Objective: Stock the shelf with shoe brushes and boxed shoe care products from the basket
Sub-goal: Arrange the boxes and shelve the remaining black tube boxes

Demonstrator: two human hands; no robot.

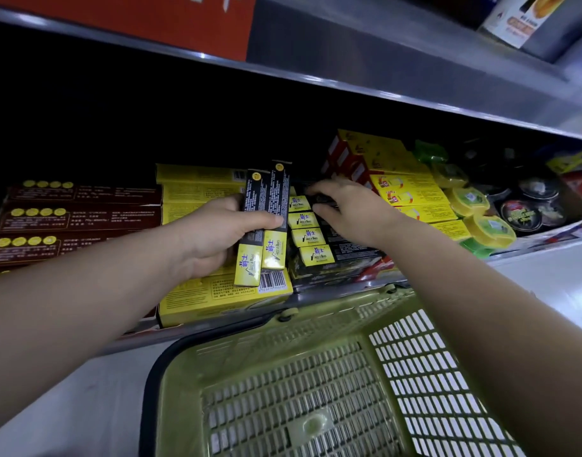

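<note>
Left hand grips two boxes above shelf. Right hand fingers curl on shelved box row; grip unclear. Basket below.

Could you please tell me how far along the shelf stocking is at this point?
Nearly finished. The green basket looks empty in the part that shows. A row of black and yellow boxes already lies on the shelf. The left hand holds two more such boxes, while the right hand reaches into that row. Those two remain to be placed.
</note>
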